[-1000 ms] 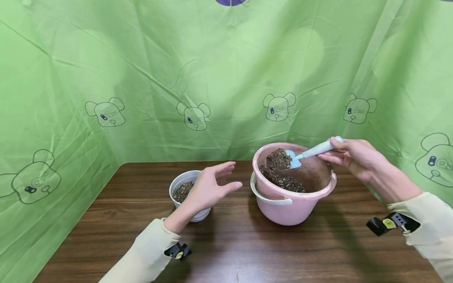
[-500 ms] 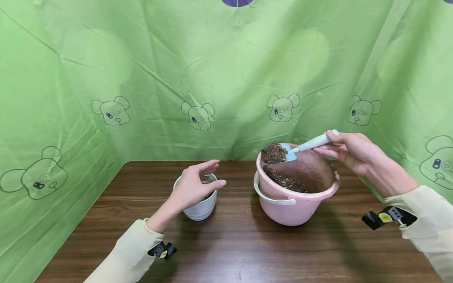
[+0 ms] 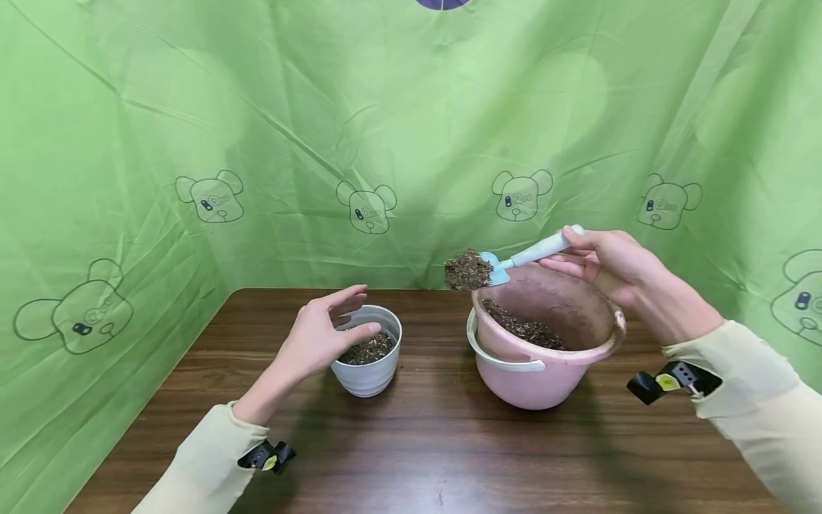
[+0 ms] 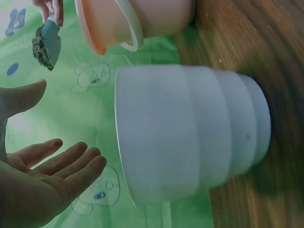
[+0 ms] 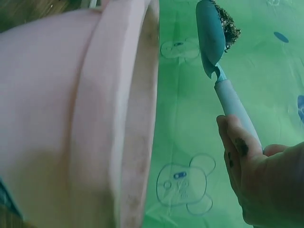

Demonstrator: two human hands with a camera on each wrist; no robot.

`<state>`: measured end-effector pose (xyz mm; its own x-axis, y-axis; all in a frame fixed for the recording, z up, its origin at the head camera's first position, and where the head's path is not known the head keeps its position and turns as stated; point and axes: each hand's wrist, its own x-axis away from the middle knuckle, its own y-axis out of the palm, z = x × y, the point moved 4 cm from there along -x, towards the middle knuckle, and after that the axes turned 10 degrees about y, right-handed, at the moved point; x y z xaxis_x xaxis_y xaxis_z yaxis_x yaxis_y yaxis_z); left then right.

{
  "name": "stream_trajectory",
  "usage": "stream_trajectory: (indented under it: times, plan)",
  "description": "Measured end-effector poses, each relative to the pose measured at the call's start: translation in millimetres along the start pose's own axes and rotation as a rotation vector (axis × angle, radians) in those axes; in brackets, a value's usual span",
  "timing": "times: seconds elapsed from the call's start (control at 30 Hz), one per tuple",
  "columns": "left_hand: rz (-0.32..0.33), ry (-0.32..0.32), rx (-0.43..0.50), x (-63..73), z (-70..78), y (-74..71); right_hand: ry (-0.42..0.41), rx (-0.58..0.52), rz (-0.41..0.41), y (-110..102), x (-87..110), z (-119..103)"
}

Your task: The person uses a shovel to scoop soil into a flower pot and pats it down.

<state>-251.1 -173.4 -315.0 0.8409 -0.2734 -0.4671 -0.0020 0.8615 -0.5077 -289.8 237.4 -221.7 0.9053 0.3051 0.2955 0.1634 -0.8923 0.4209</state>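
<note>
My right hand (image 3: 619,268) grips the pale handle of a small light-blue trowel (image 3: 499,271). Dark crumbly soil (image 3: 467,271) is heaped on its blade, which hangs just above and left of the pink bucket's rim. More soil lies inside the bucket (image 3: 526,382). To the left stands a white ribbed flowerpot (image 3: 366,378), partly filled with soil (image 3: 369,348). My left hand (image 3: 317,335) hovers at the pot's left side, thumb and fingers spread apart. In the left wrist view a gap shows between that hand (image 4: 52,180) and the pot (image 4: 185,137).
Both containers stand on a dark wooden table (image 3: 411,442). A white bucket handle (image 3: 504,363) hangs down the bucket's left side. Green cloth (image 3: 411,143) with bear-head drawings surrounds the table at the back and sides.
My right hand has lifted the loaded trowel up out of the bucket and leftward past its rim. My left hand has drawn left, uncovering the pot.
</note>
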Motion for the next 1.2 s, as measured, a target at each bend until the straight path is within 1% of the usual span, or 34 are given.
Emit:
stream_trajectory:
  times: [0.23,0.43,0.6,0.7,0.87,0.93,1.1,1.2]
  plan:
    - [0.016,-0.035,-0.027,10.1,-14.6,-15.3,-0.025,0.037,-0.012,30,-9.5,11]
    - [0.025,-0.067,-0.072,18.8,-26.4,-24.7,-0.033,0.079,0.003,51,-18.1,21]
    - [0.032,-0.098,-0.095,26.1,-35.2,-29.1,-0.015,0.069,0.031,63,-24.5,30]
    - [0.032,-0.118,-0.090,30.7,-40.7,-29.8,-0.009,0.079,0.039,69,-28.8,35]
    - [0.025,-0.141,-0.108,37.2,-47.8,-28.3,-0.031,0.159,0.040,78,-37.4,44]
    - [0.020,-0.147,-0.113,39.1,-50.5,-27.1,-0.035,0.168,0.048,82,-41.2,47]
    - [0.009,-0.152,-0.115,43.2,-58.4,-23.0,-0.008,0.163,0.071,90,-48.7,57]
    - [0.000,-0.152,-0.093,45.4,-62.0,-20.3,-0.024,0.184,0.068,96,-52.4,62]
